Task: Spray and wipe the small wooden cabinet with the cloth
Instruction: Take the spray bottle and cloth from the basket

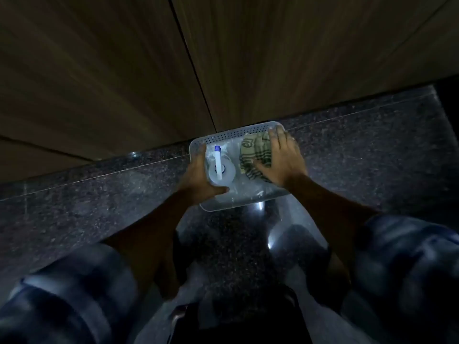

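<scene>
A white perforated plastic basket (224,138) sits on the dark speckled floor against the wooden cabinet (124,75). Inside it stands a clear spray bottle (221,173) with a white and blue nozzle, seen from above. My left hand (198,178) is wrapped around the bottle, thumb at its near side. Beside the bottle lies a green patterned cloth (253,155). My right hand (282,161) lies flat on top of the cloth, fingers spread; whether it grips the cloth I cannot tell.
Wooden cabinet doors with a dark vertical seam (193,68) fill the upper half. A granite floor strip (87,194) runs along the cabinet's base. My knees in pale trousers (298,244) are below. The scene is dim.
</scene>
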